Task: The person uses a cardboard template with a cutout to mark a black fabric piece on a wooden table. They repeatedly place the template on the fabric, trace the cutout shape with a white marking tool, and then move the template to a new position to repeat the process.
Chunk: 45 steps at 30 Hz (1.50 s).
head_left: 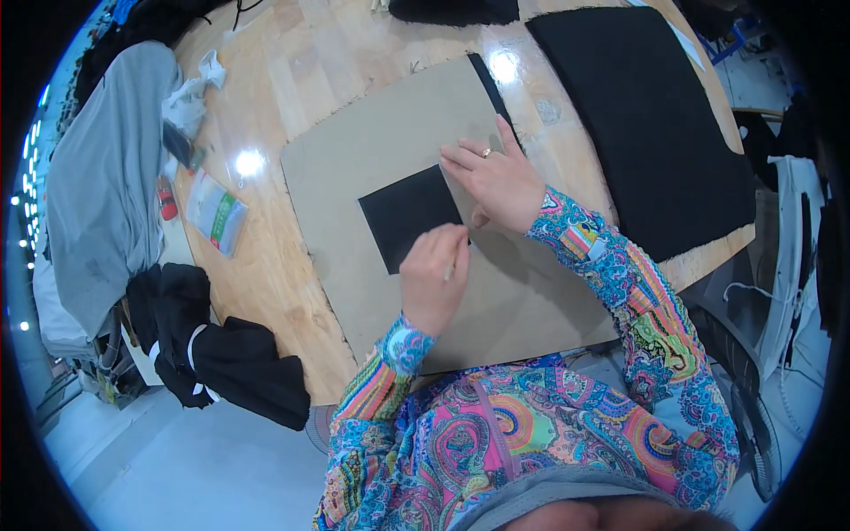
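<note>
A large beige sheet with frayed edges (328,177) lies on the wooden table in front of me, with a strip of black fabric (485,84) showing along its far right edge. Near its middle is a black square (407,212); whether it is a separate piece on top or an opening I cannot tell. My left hand (434,279) is at the square's near right corner, fingers curled in a pinch; what they hold, if anything, is too small to make out. My right hand (505,184) rests flat beside the square's far right corner, fingers apart, pressing on the sheet.
A big black fabric panel (646,133) lies at the right, another black piece (453,9) at the far edge. On the left are a clear packet (216,212), a small red item (166,198), crumpled white scraps (186,106), grey cloth (111,186) and bundled black cloth (239,363).
</note>
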Motion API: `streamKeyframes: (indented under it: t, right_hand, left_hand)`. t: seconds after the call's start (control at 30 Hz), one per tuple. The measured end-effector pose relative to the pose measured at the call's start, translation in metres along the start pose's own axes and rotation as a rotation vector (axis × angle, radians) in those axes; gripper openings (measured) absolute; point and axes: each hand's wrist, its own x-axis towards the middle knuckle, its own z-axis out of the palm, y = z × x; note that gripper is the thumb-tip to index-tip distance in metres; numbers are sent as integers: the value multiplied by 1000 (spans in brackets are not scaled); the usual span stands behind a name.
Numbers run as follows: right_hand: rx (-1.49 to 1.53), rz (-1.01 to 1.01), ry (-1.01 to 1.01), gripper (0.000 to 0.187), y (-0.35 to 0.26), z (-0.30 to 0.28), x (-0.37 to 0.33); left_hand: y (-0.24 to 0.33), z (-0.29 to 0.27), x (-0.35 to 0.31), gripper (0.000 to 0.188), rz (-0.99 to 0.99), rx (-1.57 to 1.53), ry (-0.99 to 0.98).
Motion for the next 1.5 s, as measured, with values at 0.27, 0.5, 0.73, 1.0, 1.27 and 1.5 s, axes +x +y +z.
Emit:
streamKeyframes:
  t: [0.27,0.5,0.73,1.0,1.27,1.5]
  right_hand:
    - [24,-6,-12,86,2,3,1]
    - [11,3,-18,85,-2,0,1]
    - [-15,7,-8,83,1,0,0]
    - [6,2,-68,85,-5,-3,4]
    - [145,129,-33,91,0,4,-10]
    - [581,389,237,88,-5,24,-25]
  left_hand:
    - [8,-2,-17,16,5,16,-66]
    - [-11,-12,34,11,-227,-189,161]
    - [-34,4,63,14,-274,-162,174]
    - [-36,-11,47,13,-221,-91,302]
    - [-64,-104,-81,24,-489,178,490]
    - [-78,-103,-110,24,-640,-67,404]
